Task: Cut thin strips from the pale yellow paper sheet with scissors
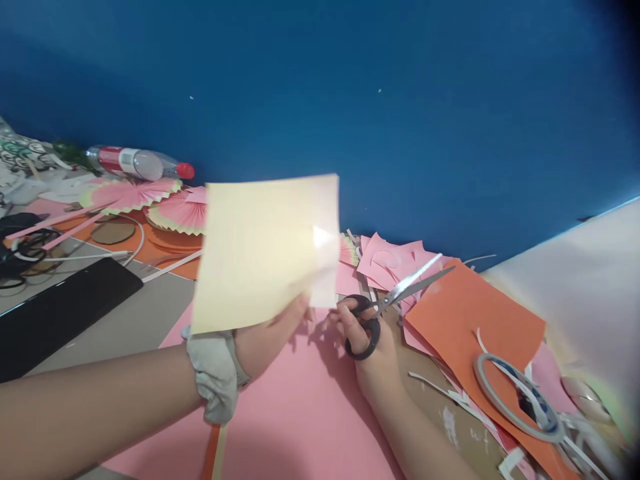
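A pale yellow sheet of paper (260, 253) is held up in front of me. My left hand (273, 333) grips its lower right part, with the fingers partly hidden behind the paper; a grey-green scrunchie (213, 373) circles that wrist. Black-handled scissors (385, 303) are in my right hand (373, 353), fingers through the loops. Their blades are parted and point up to the right, away from the yellow sheet. The right fingertips are close to the sheet's lower right corner; whether they touch it I cannot tell. Below both hands lies a large pink sheet (310, 413).
Pleated pink paper fans (180, 210) and a plastic bottle (140, 163) lie at the back left, near a black phone-like slab (75, 307). On the right are pink scraps (385, 260), orange paper (475, 313) and a tape roll (483, 373). A blue wall (320, 100) rises behind.
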The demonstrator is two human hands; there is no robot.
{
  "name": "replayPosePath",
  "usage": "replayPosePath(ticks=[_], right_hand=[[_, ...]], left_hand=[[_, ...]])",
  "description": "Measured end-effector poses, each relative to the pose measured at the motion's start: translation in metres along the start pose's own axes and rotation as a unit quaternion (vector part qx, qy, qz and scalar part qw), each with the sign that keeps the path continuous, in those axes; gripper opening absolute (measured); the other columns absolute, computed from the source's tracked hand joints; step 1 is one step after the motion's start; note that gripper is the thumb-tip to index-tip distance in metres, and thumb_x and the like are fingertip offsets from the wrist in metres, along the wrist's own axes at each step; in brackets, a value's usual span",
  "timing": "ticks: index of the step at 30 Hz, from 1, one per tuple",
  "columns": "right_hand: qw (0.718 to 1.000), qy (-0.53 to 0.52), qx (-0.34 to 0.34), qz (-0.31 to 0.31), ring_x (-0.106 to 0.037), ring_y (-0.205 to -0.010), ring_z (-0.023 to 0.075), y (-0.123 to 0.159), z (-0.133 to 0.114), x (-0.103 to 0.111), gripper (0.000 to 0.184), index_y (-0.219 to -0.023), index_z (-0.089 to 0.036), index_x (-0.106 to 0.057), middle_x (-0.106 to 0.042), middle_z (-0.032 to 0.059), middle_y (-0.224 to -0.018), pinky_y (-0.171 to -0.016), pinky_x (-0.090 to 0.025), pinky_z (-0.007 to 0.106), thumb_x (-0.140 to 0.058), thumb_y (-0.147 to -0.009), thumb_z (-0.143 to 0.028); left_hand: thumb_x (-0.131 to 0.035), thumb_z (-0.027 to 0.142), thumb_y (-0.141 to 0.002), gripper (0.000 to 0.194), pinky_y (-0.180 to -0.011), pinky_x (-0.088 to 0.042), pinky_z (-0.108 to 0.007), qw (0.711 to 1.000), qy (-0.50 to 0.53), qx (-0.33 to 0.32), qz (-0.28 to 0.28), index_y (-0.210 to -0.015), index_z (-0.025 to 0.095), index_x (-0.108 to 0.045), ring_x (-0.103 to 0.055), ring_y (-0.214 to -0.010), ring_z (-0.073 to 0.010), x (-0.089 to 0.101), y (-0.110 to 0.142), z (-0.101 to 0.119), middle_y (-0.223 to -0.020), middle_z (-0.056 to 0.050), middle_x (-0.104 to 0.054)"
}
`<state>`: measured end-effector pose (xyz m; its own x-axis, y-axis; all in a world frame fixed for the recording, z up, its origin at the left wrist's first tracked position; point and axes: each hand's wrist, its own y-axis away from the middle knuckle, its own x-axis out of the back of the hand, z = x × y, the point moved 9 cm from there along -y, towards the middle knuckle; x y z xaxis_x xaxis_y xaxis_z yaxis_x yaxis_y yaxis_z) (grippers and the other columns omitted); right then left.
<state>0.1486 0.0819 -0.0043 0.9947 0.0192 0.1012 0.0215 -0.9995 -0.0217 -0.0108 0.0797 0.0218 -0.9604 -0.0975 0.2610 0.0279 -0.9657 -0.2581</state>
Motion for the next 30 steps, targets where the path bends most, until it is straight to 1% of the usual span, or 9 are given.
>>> replayPosePath(ticks=[3,6,9,12,14,16,23,26,30], right_hand=[[0.995,-0.014,-0.018,-0.095,-0.047,-0.05,0.0095,0.002,0.004,-0.017,0.03,-0.09,-0.018,-0.054,-0.056,-0.002,-0.064,-0.051,-0.039,0.023,-0.05,-0.085,-0.047],[0.991,0.025,-0.04,-0.125,-0.051,-0.057,0.0108,0.001,0.006,-0.023,0.025,-0.091,-0.019,-0.055,-0.052,-0.0041,-0.057,-0.061,-0.043,0.024,-0.05,-0.087,-0.043],[0.99,0.002,-0.086,-0.109,-0.049,-0.045,0.0084,-0.006,0.009,-0.022,0.026,-0.093,-0.02,-0.052,-0.052,-0.0047,-0.061,-0.05,-0.044,0.024,-0.05,-0.086,-0.044],[0.995,-0.058,-0.082,-0.004,-0.049,-0.041,0.0079,-0.014,0.008,-0.005,0.033,-0.103,-0.021,-0.046,-0.054,-0.0022,-0.074,-0.036,-0.041,0.022,-0.054,-0.083,-0.045],[0.993,-0.089,-0.061,0.054,-0.051,-0.044,0.0079,-0.014,0.006,0.005,0.036,-0.107,-0.021,-0.045,-0.055,0.0016,-0.087,-0.033,-0.041,0.021,-0.055,-0.082,-0.045],[0.992,-0.099,-0.03,0.073,-0.051,-0.045,0.0068,-0.013,0.003,0.01,0.033,-0.104,-0.02,-0.048,-0.056,0.0035,-0.093,-0.036,-0.043,0.021,-0.054,-0.083,-0.044],[0.995,-0.085,0.029,-0.053,-0.047,-0.048,0.0073,-0.001,-0.005,-0.008,0.021,-0.088,-0.018,-0.053,-0.054,-0.0033,-0.065,-0.046,-0.039,0.02,-0.059,-0.081,-0.037],[0.997,-0.041,0.038,-0.046,-0.048,-0.054,0.0084,0.003,-0.011,-0.007,0.013,-0.077,-0.018,-0.054,-0.054,-0.003,-0.066,-0.053,-0.04,0.021,-0.064,-0.078,-0.027],[0.998,0.01,0.036,-0.054,-0.041,-0.051,0.0079,0.005,-0.015,-0.009,0.014,-0.074,-0.018,-0.051,-0.048,-0.0047,-0.061,-0.05,-0.036,0.021,-0.06,-0.08,-0.027]], left_hand=[[-0.029,0.041,-0.092,0.044,-0.059,-0.046,-0.025,0.995,0.062,0.073,0.023,-0.055,0.021,-0.045,-0.048,-0.051,-0.0118,0.007,-0.009,-0.014,-0.051,0.003,-0.044],[-0.033,0.037,-0.091,0.039,-0.054,-0.042,-0.022,0.985,0.138,0.069,0.072,-0.057,0.02,-0.043,-0.044,-0.055,-0.0112,0.013,-0.02,-0.024,-0.056,0.002,-0.042],[-0.037,0.036,-0.088,0.036,-0.055,-0.042,-0.022,0.98,0.172,0.048,0.082,-0.057,0.02,-0.044,-0.044,-0.056,-0.0113,0.011,-0.026,-0.028,-0.058,0.002,-0.044],[-0.039,0.036,-0.087,0.035,-0.058,-0.043,-0.024,0.984,0.156,0.031,0.078,-0.057,0.02,-0.044,-0.045,-0.054,-0.0112,0.009,-0.025,-0.023,-0.058,0.002,-0.045],[-0.04,0.035,-0.087,0.035,-0.06,-0.043,-0.025,0.991,0.118,0.022,0.064,-0.056,0.02,-0.045,-0.045,-0.054,-0.0115,0.007,-0.023,-0.015,-0.057,0.002,-0.046],[-0.042,0.034,-0.086,0.035,-0.067,-0.045,-0.026,0.996,0.071,0.012,0.052,-0.055,0.02,-0.047,-0.048,-0.057,-0.0126,0.007,-0.02,-0.007,-0.058,0.002,-0.048],[-0.049,0.034,-0.084,0.018,-0.103,-0.035,-0.033,0.987,-0.15,-0.063,-0.006,-0.08,0.027,-0.065,-0.059,-0.098,-0.0188,-0.002,-0.002,0.009,-0.092,0.004,-0.069],[-0.044,0.038,-0.086,0.025,-0.105,-0.035,-0.034,0.983,-0.158,-0.047,-0.079,-0.089,0.028,-0.067,-0.059,-0.103,-0.0197,-0.015,0.004,0.003,-0.099,0.002,-0.069],[-0.042,0.046,-0.086,0.03,-0.104,-0.037,-0.033,0.976,-0.143,-0.002,-0.166,-0.102,0.033,-0.064,-0.057,-0.106,-0.0188,-0.028,0.008,-0.006,-0.107,0.005,-0.067]])
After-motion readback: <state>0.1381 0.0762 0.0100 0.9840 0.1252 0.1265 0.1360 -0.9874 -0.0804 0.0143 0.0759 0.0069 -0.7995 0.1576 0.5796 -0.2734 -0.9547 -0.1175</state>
